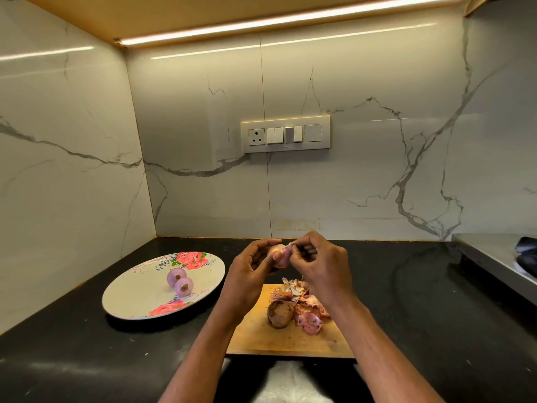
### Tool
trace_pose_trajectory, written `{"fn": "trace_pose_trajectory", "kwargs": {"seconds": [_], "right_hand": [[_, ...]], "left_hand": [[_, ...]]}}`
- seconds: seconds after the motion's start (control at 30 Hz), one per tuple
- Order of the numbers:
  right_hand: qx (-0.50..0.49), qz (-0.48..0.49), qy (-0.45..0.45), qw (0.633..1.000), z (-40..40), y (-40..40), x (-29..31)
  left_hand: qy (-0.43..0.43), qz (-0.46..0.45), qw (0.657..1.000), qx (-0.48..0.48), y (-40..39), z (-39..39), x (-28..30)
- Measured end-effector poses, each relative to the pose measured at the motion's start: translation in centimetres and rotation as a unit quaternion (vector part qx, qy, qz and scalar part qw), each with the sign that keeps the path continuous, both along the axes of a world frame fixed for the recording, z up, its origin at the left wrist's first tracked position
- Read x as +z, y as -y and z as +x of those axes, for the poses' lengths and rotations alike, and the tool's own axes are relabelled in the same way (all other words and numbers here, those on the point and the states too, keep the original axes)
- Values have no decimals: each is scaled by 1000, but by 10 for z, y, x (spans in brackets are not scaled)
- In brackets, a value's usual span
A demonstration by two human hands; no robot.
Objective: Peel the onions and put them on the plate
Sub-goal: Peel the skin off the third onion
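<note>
Held above the far edge of the wooden cutting board (290,335): a partly peeled onion (279,255), cupped in the curled fingers of the left hand (252,267), thumb pressed against its pale pink side. At the onion's top, a strip of papery skin (291,244) pinched between thumb and fingertips of the right hand (319,263). Just below, on the board, an unpeeled brown onion (279,314) touching a heap of pink and tan onion peels (302,303) to its right. Off to the left, a flowered white plate (136,298) with red roses at its rim, carrying two peeled purple onions (180,282) that lie against each other, root ends toward the camera. Under everything, a black countertop (72,344). Behind, a white marble-veined backsplash (377,170) with a switch panel and socket (285,134). Overhead, a lit strip lamp (290,18) beneath a wooden cabinet. At far right, the edge of a steel surface (494,257) with something dark upon it, too cut off to tell.
</note>
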State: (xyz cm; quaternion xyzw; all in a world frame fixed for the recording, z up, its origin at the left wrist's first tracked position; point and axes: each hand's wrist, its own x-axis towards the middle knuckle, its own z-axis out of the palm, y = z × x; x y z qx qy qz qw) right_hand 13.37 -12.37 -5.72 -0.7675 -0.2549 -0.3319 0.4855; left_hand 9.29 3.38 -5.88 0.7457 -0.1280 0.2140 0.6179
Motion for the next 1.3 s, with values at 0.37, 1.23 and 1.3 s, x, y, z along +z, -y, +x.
{"fn": "trace_pose_trajectory", "kwargs": {"seconds": [0.37,1.23,1.3], "right_hand": [[92,-2,-70,993,1,2,2],[-8,-122,-168,978,14,15,-12],[7,-130,-170,977,14,15,-9]], "left_hand": [[-16,-11,1000,8,-4,3,-1],[-34,-93,995,-25,-2,0,4],[-39,-90,995,-13,-3,0,4]]}}
